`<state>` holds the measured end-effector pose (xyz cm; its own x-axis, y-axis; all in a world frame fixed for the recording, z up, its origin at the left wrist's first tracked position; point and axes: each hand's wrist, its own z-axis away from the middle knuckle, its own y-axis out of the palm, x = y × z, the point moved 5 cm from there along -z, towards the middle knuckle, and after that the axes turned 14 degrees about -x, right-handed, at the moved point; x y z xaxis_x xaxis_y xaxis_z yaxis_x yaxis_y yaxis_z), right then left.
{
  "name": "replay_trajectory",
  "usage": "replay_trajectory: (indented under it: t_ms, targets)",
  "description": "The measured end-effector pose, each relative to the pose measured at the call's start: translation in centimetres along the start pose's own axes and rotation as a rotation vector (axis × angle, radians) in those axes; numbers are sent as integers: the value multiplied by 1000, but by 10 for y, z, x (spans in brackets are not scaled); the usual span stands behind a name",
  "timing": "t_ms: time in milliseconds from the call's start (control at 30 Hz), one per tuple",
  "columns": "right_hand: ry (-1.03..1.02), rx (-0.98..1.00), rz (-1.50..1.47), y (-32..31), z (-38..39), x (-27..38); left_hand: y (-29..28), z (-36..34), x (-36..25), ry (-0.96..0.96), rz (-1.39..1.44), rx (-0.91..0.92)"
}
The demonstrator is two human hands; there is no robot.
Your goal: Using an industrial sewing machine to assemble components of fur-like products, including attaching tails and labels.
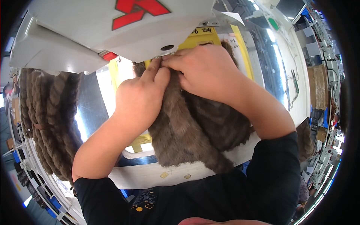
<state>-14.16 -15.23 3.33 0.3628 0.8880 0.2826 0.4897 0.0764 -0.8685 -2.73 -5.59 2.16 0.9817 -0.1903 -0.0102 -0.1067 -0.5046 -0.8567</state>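
Two brown fur pieces lie under my hands on the table: a lighter brown fur piece (183,138) running down over the table's front edge, and a darker fur piece (221,122) partly beneath it to the right. Just below the white head of a sewing machine (86,33), my left hand (138,95) presses the fur's upper end, index finger stretched forward and thumb alongside. Close beside it, my right hand (204,69) curls its fingers around the same end. The fingertips meet under the machine head, which hides the needle and the fur's edge there.
A thick bundle of brown fur strips (48,120) hangs at the table's left side. Small thread snips (295,80) lie on the white tabletop at the right. Yellow strips (243,52) are stuck on the work surface. A cardboard box (318,86) stands farther right.
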Motion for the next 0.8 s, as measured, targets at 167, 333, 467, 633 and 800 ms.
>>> replay_trajectory:
  t_ms: [167, 333, 467, 633, 800]
  targets:
    - [8, -33, -9, -4, 1, -3, 0, -3, -3, -2, 14, -20]
    - [-1, -66, -10, -3, 1, -3, 2, 1, 0, -45, 49, 10]
    - [15, -31, 16, 1, 2, -6, 0, 3, 2, -57, 83, -1]
    - [2, -50, -12, -2, 2, -7, -19, 8, -19, 66, 132, -47]
    - [-13, -35, -22, -3, 0, -6, -19, 14, -30, 119, 107, -8]
